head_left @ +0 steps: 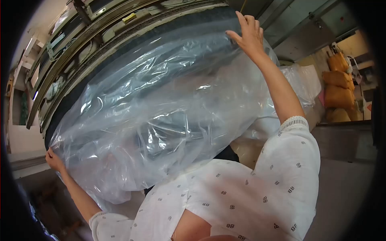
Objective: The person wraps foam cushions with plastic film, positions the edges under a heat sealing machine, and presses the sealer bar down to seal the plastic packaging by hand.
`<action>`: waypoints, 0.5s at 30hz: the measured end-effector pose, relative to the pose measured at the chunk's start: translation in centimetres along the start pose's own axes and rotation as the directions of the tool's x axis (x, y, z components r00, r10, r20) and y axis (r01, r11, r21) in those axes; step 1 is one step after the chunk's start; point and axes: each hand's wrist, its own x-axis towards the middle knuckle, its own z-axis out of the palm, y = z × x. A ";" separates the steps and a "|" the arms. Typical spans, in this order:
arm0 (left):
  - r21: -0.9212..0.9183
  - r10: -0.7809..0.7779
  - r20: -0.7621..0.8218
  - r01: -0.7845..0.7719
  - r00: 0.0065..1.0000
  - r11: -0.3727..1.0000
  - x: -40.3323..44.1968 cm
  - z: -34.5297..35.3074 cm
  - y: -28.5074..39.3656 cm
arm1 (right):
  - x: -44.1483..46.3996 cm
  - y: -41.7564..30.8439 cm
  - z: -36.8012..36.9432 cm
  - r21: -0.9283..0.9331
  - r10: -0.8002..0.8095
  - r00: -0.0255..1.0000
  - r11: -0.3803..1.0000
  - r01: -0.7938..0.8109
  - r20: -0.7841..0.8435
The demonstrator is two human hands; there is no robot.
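A large clear plastic sheet (pixel 173 116), wrinkled and shiny, spreads across the dark bed of a machine (pixel 116 60) and hangs down in front of my body. At the sheet's left corner, my left hand (pixel 54 160) is closed, with the plastic gathered at its fingertips. My right hand (pixel 250 38) is at the far right end of the bed, over the sheet's upper edge. Its thumb stands apart from the fingers and it looks open. Whether its palm presses on the plastic cannot be made out.
Metal rails (pixel 132 20) run along the machine's far side, with a small yellow object (pixel 129 17) on them. More crumpled clear plastic (pixel 299 82) lies at the right. Orange-brown bundles (pixel 338 90) are stacked farther right, beyond a grey metal panel (pixel 309 30).
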 end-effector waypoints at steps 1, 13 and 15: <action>0.001 0.008 -0.003 -0.008 1.000 1.000 0.1 0.1 -0.2 | 0.6 0.2 0.2 0.001 -0.007 1.000 1.000 0.007 0.016; -0.042 0.041 -0.017 -0.042 0.999 0.998 -0.4 -0.4 -0.3 | 4.2 1.8 2.7 0.736 0.129 0.962 0.622 -0.268 0.242; -0.040 0.036 -0.016 -0.036 0.999 0.999 -0.5 -0.5 -0.4 | 5.0 2.3 3.3 0.726 0.120 0.956 0.627 -0.283 0.269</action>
